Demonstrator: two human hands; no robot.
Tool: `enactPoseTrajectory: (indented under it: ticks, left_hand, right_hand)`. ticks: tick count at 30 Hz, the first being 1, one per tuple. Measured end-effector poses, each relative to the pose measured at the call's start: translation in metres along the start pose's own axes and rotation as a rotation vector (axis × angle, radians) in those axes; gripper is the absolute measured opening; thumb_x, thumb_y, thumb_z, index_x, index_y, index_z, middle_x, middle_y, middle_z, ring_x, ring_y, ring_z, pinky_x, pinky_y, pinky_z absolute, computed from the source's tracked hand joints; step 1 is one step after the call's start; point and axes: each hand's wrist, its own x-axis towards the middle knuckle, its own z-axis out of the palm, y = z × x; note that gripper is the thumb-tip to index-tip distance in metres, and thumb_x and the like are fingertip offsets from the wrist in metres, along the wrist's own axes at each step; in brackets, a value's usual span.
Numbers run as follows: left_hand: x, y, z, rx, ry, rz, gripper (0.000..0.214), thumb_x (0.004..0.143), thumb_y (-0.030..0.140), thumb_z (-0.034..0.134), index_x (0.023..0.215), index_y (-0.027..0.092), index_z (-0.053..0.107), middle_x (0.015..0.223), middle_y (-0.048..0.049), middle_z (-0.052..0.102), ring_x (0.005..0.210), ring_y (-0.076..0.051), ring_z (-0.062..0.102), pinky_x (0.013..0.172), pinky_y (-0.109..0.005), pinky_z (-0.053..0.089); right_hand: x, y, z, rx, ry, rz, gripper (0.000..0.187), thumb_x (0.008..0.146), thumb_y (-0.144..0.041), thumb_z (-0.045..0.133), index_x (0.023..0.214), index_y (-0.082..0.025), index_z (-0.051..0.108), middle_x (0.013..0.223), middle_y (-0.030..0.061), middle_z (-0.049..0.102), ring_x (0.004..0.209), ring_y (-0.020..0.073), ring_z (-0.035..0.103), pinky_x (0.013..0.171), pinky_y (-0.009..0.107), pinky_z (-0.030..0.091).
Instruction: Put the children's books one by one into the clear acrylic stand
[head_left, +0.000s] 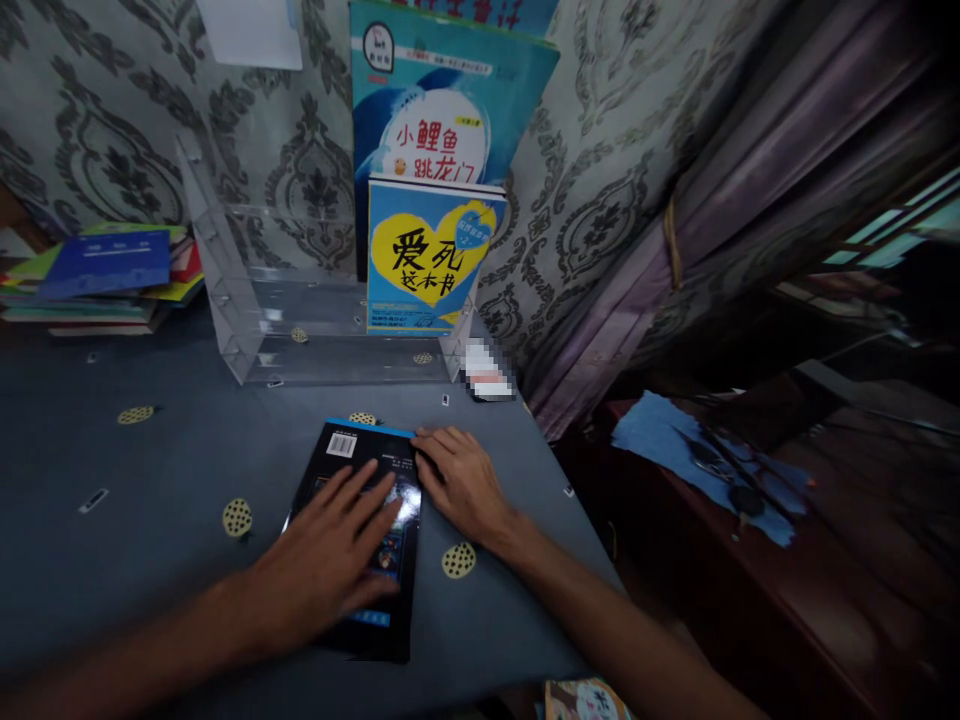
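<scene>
A clear rack holds upright books in the head camera's view, a blue book with a yellow heart standing in front of a taller teal book. A blurred-out white item sits beside the rack's right foot. Before the rack, on the blue-grey worktop printed with spotted yellow motifs, a black book lies flat, barcode side up. The left hand rests on its cover, fingers spread; the right hand touches its upper right corner, fingers close together, though whether they pinch it cannot be told. Patterned fabric hangs behind, beside a tied purple curtain. The worktop stretches left to a stack of books; its right edge slants just past the right forearm, with a blue cloth beyond.
</scene>
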Motion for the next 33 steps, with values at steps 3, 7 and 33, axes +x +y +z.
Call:
enactPoseTrajectory:
  ticks: [3, 7, 33]
  left_hand:
    - [-0.007, 0.014, -0.008, -0.077, -0.065, 0.105, 0.100, 0.085, 0.080, 0.051, 0.159, 0.016, 0.029, 0.164, -0.0153, 0.032, 0.153, -0.036, 0.022, 0.120, -0.056, 0.031]
    - [-0.009, 0.017, -0.012, -0.105, -0.096, 0.126, 0.102, 0.085, 0.077, 0.055, 0.161, 0.017, 0.022, 0.164, -0.0155, 0.030, 0.154, -0.035, 0.020, 0.122, -0.055, 0.028]
    - [0.003, -0.089, -0.020, -0.054, -0.065, -0.139, 0.047, 0.108, 0.036, 0.029, 0.146, 0.020, 0.051, 0.158, -0.0108, 0.045, 0.147, -0.028, 0.040, 0.118, -0.051, 0.037]
  right_hand:
    - [0.000, 0.001, 0.002, 0.009, 0.020, 0.000, 0.024, 0.098, -0.017, 0.050, 0.114, -0.018, 0.068, 0.110, 0.0115, 0.073, 0.099, 0.0265, 0.064, 0.084, 0.043, 0.051]
    - [0.000, 0.004, 0.003, 0.085, 0.048, 0.003, 0.024, 0.097, -0.017, 0.051, 0.113, -0.017, 0.069, 0.110, 0.0117, 0.073, 0.100, 0.0259, 0.065, 0.086, 0.045, 0.053]
    - [-0.003, 0.003, 0.001, 0.209, -0.070, -0.155, 0.030, 0.097, -0.025, 0.055, 0.124, -0.019, 0.068, 0.133, 0.0139, 0.067, 0.132, 0.0293, 0.056, 0.104, 0.055, 0.051]
